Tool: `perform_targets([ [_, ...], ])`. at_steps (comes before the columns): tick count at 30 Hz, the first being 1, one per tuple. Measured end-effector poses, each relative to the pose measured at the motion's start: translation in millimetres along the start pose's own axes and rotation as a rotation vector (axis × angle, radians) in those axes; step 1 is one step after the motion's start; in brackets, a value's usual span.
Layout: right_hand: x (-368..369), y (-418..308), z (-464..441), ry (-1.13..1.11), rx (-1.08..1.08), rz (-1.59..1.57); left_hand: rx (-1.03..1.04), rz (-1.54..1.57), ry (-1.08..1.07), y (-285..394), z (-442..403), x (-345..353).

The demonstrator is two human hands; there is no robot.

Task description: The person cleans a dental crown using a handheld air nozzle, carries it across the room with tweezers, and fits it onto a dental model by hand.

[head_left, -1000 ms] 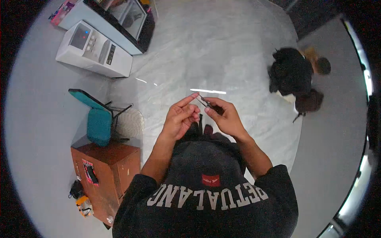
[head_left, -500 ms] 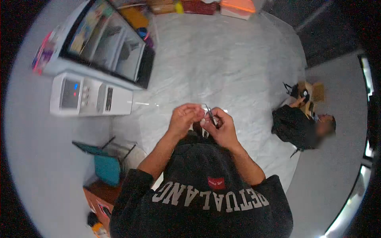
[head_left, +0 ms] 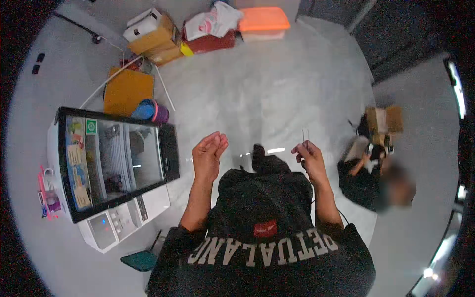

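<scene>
Raised at the left of my body, my left hand [head_left: 209, 156] has loosely bent fingers pointing upward, with no object visible in it. On the other side, well apart from it, my right hand [head_left: 310, 159] pinches a thin metal two-pronged tool [head_left: 305, 135] that looks like tweezers. Its two slim prongs point up and stand slightly apart; the rest is hidden by the fingers. Both hands are over the pale marble floor [head_left: 257, 99], in front of my dark shirt [head_left: 262, 203].
A glass-door fridge [head_left: 118, 163] and a white dispenser [head_left: 118, 222] stand at the left. Boxes [head_left: 158, 42] and an orange-lidded container [head_left: 264, 20] line the far wall. Another person [head_left: 361, 183] sits at the right beside a cardboard box [head_left: 383, 119].
My hands have moved apart from close together, the right hand keeping the tool. The view has shifted, showing more of the far wall and less of the chair and the brown cabinet.
</scene>
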State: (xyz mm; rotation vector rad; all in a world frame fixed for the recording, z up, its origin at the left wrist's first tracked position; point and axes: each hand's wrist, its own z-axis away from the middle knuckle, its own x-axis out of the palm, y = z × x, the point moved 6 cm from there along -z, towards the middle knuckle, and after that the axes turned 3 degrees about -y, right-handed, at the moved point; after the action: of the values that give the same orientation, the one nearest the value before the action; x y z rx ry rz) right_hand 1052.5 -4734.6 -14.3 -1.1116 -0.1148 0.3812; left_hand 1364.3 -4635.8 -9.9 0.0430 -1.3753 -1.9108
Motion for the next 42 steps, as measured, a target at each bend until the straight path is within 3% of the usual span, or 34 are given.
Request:
perform_targets([
  [2, -1, -44, -56, -0.005, -0.073, 0.136, 0.027, 0.048, -0.007, 18, -43, 17],
  [3, 10, -71, -86, -0.040, -0.222, 0.037, 0.048, 0.073, -0.021, 27, -66, 27],
  [8, 31, -223, -203, -0.145, -0.282, 0.033, 0.052, 0.132, -0.052, 85, -189, 107],
  [12, 40, -270, -302, -0.114, -0.293, -0.119, 0.072, 0.056, -0.156, 114, -294, 141],
  [19, -24, -285, -423, -0.008, -0.106, -0.391, 0.030, -0.100, -0.257, 167, -460, 264],
  [23, -56, -279, -471, 0.077, 0.045, -0.279, -0.024, -0.123, -0.379, 179, -547, 312],
  [26, -97, -242, -514, 0.185, -0.025, 0.073, -0.033, -0.100, -0.443, 174, -608, 353],
  [27, -115, -251, -518, 0.285, 0.112, 0.354, -0.041, -0.114, -0.446, 171, -626, 370],
  [29, -155, -193, -540, 0.371, 0.255, 0.644, -0.052, -0.124, -0.448, 162, -656, 408],
  [33, -230, -112, -550, 0.460, 0.411, 0.791, -0.097, -0.134, -0.452, 131, -698, 490],
  [42, -396, -157, -677, 0.464, 0.311, 0.763, -0.152, -0.226, -0.457, 93, -797, 676],
])
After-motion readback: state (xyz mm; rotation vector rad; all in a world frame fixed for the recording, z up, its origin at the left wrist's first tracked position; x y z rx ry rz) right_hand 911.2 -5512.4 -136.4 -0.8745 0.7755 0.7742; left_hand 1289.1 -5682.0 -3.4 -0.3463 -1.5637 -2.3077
